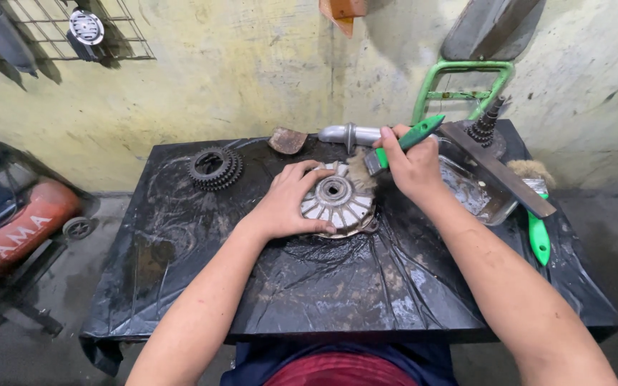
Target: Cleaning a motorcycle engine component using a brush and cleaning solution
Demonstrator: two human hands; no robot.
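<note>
- Counter [180, 286]: black plastic sheet, wet and grimy.
- Round finned metal hub [337, 204] lies mid-counter, being scrubbed clean.
- Left hand [284, 204] clamps its rim, steadying it.
- Right hand [413, 168] grips a green-handled brush [402, 143], bristles on the hub's far edge; the next stroke likely needs the hub turned.

A round ribbed grey metal hub [337, 200] lies flat on black sheeting; green-handled brush [395, 146] bristles touch its rim.
</note>
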